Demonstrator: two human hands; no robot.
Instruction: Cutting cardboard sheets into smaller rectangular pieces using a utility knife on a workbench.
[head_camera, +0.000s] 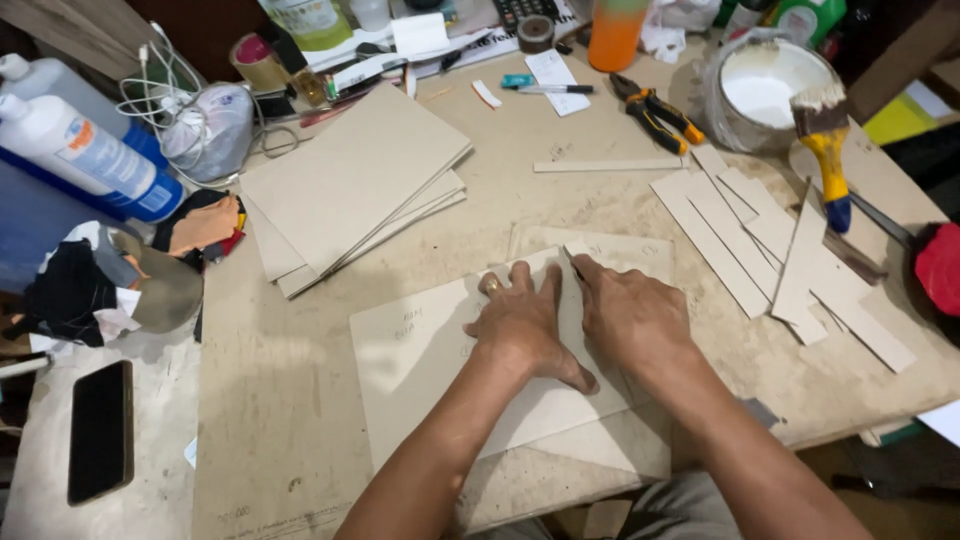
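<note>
Head view: left hand (522, 325) flat, fingers spread, pressing grey cardboard sheet (440, 355) at centre of worktable (270, 400). Right hand (628, 312) just beside, closed around thin dark tool (574, 265), tip on sheet edge. Cut strips (760, 240) right, board stack (350, 190) upper left.

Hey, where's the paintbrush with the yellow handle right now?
In the head view the paintbrush is at the upper right, bristles resting on the rim of the white glue bucket, handle pointing down over the cardboard strips.
</note>
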